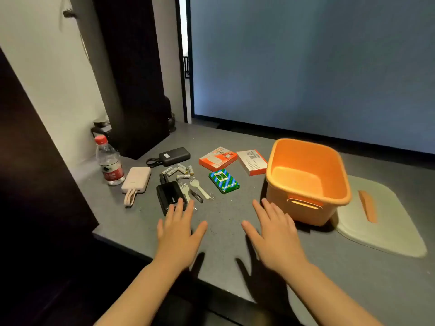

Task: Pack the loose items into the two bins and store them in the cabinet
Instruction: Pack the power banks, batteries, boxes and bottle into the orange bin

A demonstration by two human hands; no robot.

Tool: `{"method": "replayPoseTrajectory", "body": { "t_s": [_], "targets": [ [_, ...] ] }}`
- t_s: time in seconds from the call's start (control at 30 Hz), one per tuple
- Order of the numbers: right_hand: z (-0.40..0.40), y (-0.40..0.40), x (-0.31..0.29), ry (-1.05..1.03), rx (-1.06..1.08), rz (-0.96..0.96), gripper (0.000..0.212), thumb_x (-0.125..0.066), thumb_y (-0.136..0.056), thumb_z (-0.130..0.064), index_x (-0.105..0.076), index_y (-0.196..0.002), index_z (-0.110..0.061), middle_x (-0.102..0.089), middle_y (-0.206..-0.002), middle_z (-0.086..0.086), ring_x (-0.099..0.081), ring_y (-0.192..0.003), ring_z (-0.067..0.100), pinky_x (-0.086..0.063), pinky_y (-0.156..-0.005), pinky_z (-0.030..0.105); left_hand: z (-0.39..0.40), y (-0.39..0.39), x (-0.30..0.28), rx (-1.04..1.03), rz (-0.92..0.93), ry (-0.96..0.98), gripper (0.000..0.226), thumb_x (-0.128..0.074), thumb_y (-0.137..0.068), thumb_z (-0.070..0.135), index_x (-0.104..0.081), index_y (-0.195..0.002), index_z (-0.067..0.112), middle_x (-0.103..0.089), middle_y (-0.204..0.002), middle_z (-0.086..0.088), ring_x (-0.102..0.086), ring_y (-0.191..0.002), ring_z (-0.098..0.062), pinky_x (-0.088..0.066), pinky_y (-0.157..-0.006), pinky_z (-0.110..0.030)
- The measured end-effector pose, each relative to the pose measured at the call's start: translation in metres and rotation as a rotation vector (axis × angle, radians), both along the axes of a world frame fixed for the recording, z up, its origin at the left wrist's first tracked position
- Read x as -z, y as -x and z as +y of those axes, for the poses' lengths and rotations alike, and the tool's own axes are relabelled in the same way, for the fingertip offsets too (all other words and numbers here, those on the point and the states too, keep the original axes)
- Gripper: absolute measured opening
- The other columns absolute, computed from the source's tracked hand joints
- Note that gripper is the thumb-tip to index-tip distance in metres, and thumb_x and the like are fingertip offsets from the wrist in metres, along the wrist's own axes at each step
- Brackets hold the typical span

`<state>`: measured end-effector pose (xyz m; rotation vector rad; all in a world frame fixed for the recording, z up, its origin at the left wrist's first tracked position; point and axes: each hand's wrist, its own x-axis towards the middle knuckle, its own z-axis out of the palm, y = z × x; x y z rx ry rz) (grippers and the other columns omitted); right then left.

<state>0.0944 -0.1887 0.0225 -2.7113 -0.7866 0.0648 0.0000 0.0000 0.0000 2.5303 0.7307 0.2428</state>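
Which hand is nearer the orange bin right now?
Right. The right hand hovers open just left of the orange bin, near its front handle; the left hand is farther left, by the black power bank.

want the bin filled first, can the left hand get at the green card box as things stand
Probably yes. The left hand is open and holds nothing, the green card box lies flat just beyond it, and only bare table lies between.

Both bare forearms reach forward toward 12 o'clock, left hand [180, 228] and right hand [274, 231] flat, palms down, fingers spread, holding nothing.
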Motion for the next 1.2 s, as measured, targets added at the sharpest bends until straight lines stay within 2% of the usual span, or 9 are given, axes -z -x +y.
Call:
{"method": "replayPoseTrajectory", "body": {
  "t_s": [0.2, 0.43, 0.67, 0.9, 1.0, 1.13, 1.2],
  "targets": [
    [0.063, -0.036, 0.020, 0.012, -0.091, 0.054, 0.067, -0.021, -0.095, -0.063, -0.006, -0.154, -0.033, -0.002, -0.162, -0.007, 0.001, -0.148, 0.013, 0.002, -0.119, 0.037, 0.050, -0.028, 0.018, -0.063, 0.007, 0.029, 0.065, -0.032, -0.094, 0.057, -0.004, -0.149, 0.038, 0.007, -0.159, 0.010, 0.012, -0.145, -0.013, 0.003, -0.117, -0.044],
    [0.121, -0.088, 0.042, 0.034, 0.002, 0.097, 0.069, -0.024, -0.096, -0.062, -0.009, -0.154, -0.029, -0.006, -0.162, -0.004, -0.003, -0.149, 0.017, -0.004, -0.121, 0.040, 0.118, -0.080, 0.041, 0.006, 0.079, 0.031, 0.073, -0.041, -0.091, 0.057, -0.003, -0.150, 0.036, 0.008, -0.159, 0.006, 0.011, -0.146, -0.017, 0.000, -0.117, -0.047],
    [0.167, -0.139, 0.065, 0.069, 0.089, 0.154, 0.071, -0.039, -0.095, -0.056, -0.013, -0.154, -0.024, -0.009, -0.162, 0.000, -0.007, -0.148, 0.021, -0.011, -0.120, 0.042, 0.142, -0.105, 0.063, 0.019, 0.075, 0.013, 0.082, -0.047, -0.085, 0.062, -0.005, -0.150, 0.036, 0.009, -0.159, 0.008, 0.014, -0.144, -0.013, -0.008, -0.117, -0.045],
    [0.176, -0.166, 0.077, 0.069, 0.094, 0.047, 0.071, -0.051, -0.091, -0.049, -0.024, -0.150, -0.021, -0.026, -0.154, 0.000, -0.025, -0.139, 0.021, -0.026, -0.112, 0.037, 0.151, -0.113, 0.063, 0.083, 0.012, 0.120, 0.094, -0.066, -0.069, 0.043, -0.016, -0.148, 0.037, 0.003, -0.158, 0.014, 0.008, -0.144, -0.005, -0.008, -0.117, -0.034],
    [0.178, -0.172, 0.078, 0.065, 0.105, 0.019, 0.068, -0.053, -0.089, -0.050, -0.030, -0.146, -0.020, -0.034, -0.148, 0.001, -0.031, -0.133, 0.020, -0.032, -0.105, 0.036, 0.150, -0.116, 0.060, 0.046, -0.023, 0.115, 0.092, -0.069, -0.065, 0.037, -0.024, -0.145, 0.036, -0.006, -0.157, 0.013, 0.002, -0.144, -0.006, -0.015, -0.115, -0.035],
    [0.180, -0.174, 0.079, 0.032, 0.135, 0.025, 0.070, -0.060, -0.082, -0.046, -0.035, -0.141, -0.020, -0.041, -0.138, 0.003, -0.035, -0.125, 0.021, -0.034, -0.100, 0.036, 0.148, -0.112, 0.062, -0.107, -0.039, 0.030, 0.089, -0.067, -0.066, 0.047, -0.026, -0.143, 0.033, -0.021, -0.148, 0.004, -0.013, -0.136, -0.017, -0.035, -0.105, -0.043],
    [0.179, -0.173, 0.079, 0.022, 0.165, 0.040, 0.074, -0.064, -0.076, -0.046, -0.037, -0.139, -0.019, -0.044, -0.131, 0.003, -0.037, -0.120, 0.022, -0.034, -0.096, 0.035, 0.145, -0.107, 0.064, -0.155, -0.039, 0.011, 0.089, -0.065, -0.065, 0.054, -0.023, -0.141, 0.034, -0.026, -0.140, 0.002, -0.022, -0.128, -0.020, -0.040, -0.098, -0.042]
  ]
}}
